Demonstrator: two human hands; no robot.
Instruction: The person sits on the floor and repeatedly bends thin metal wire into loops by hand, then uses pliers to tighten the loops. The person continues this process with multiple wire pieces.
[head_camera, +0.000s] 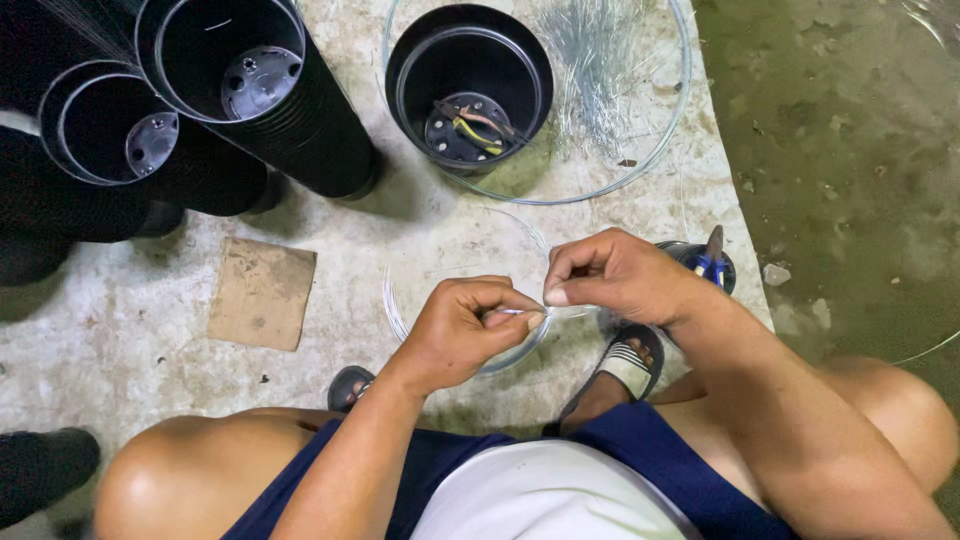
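Pinching a thin wire loop (470, 300) between both hands, left hand (465, 330) and right hand (610, 275) closed on it, fingertips nearly touching, above the concrete floor (150, 330), near black tubes (260, 90) and cardboard piece (262, 293).

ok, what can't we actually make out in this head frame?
- Wire end pinched between left hand and right hand: hidden by the fingers, too thin.
- Blue-handled tool: mostly behind the right wrist.
- Black tubes at left: cut off by the frame edge.
- Wire bundle: strands too fine to count.
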